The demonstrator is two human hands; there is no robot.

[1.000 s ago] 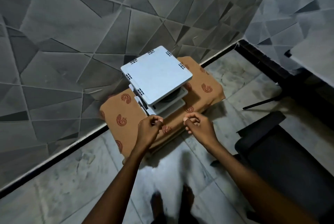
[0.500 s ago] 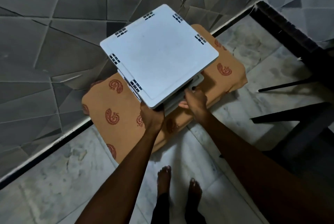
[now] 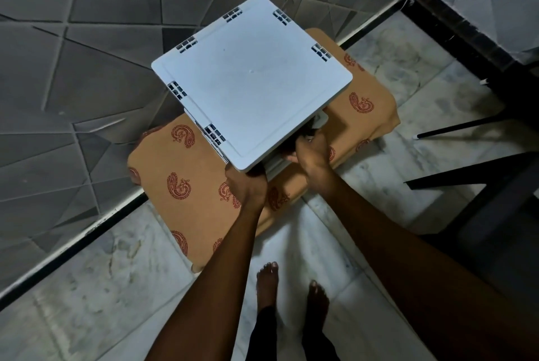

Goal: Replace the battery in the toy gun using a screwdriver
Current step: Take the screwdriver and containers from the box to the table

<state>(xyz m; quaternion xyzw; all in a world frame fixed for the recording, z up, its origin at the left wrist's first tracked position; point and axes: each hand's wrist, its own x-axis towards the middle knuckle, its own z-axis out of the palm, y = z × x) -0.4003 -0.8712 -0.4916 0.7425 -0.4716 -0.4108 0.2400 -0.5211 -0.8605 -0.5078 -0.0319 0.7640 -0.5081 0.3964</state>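
Head view, frame centre: left hand grips white stacked table edge, right hand reaches beneath, grip unclear; toy gun, screwdriver unseen, task barely started.

Dark item under the white top, too shadowed to identify

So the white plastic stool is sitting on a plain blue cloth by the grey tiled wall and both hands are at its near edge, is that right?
Not quite. The head view shows the cloth is orange-tan with red paisley motifs, not plain blue. The rest holds: the white stool sits on it by the grey wall, with the left hand and right hand at its near edge.
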